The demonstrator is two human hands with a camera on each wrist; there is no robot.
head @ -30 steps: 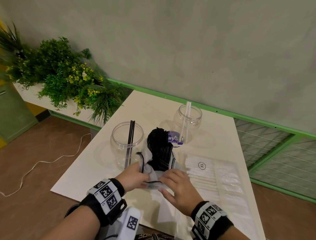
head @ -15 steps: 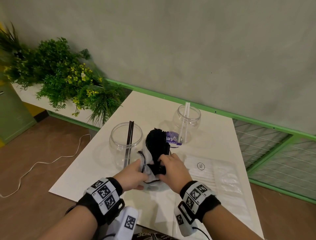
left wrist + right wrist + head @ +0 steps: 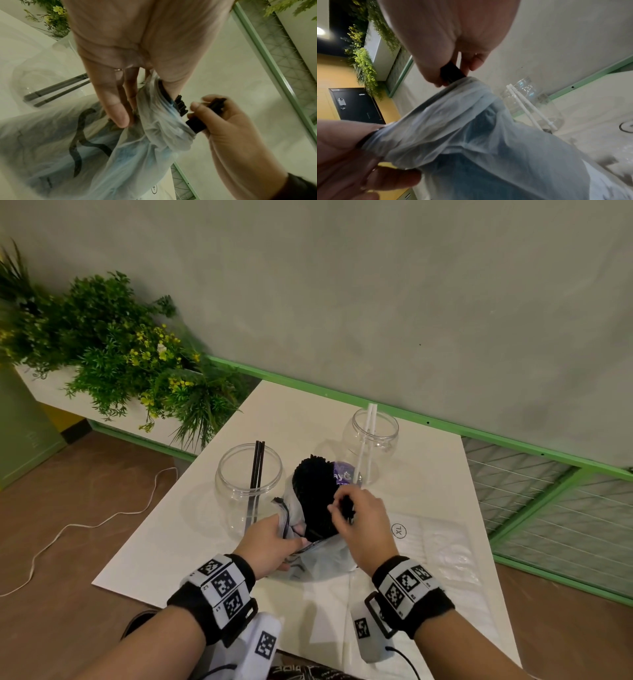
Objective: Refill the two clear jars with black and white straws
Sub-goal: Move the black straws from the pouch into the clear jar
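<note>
A clear jar (image 3: 239, 470) with two black straws (image 3: 257, 463) stands left of centre on the white table (image 3: 171, 529). A second clear jar (image 3: 383, 436) holds two white straws (image 3: 364, 443) behind it to the right. Between them a translucent plastic bag (image 3: 322, 559) holds a thick bundle of black straws (image 3: 317, 491). My left hand (image 3: 270, 539) grips the bag's open rim (image 3: 154, 108). My right hand (image 3: 359, 515) pinches a small bunch of black straws (image 3: 205, 112) at the bag's mouth (image 3: 452, 73).
A flat clear pack of white straws (image 3: 438, 542) with an "XL" mark lies right of the bag. Leafy plants (image 3: 113, 350) in a white planter stand at the left. A green rail (image 3: 445, 426) and wire mesh run behind the table. A white cable (image 3: 68, 525) trails on the floor.
My right hand moved from the bag's near edge up onto the black bundle and has closed on a small bunch of straws. My left hand keeps its hold on the bag rim.
</note>
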